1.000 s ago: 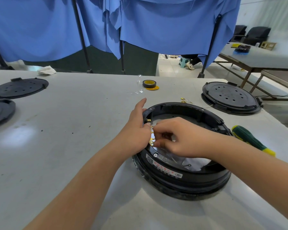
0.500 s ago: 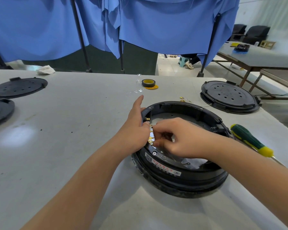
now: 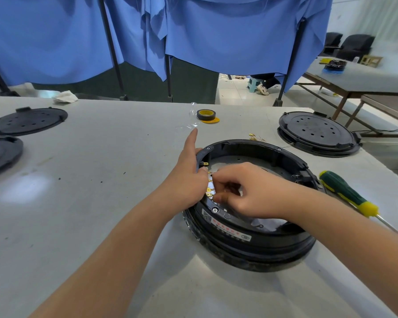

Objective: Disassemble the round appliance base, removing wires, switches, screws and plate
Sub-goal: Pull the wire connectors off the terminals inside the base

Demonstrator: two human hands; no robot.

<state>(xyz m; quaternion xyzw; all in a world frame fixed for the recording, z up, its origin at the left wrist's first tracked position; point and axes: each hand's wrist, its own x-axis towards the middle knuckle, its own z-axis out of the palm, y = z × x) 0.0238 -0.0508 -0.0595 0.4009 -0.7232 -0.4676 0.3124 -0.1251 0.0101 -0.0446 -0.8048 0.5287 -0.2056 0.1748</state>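
Little has moved since earlier: both hands stay at the base's left inner wall. Left hand braces the rim, fingers straight. Just right, the right hand pinches among brass terminals directly under its fingertips. Base sits mid-worktop; screwdriver lies farther right.
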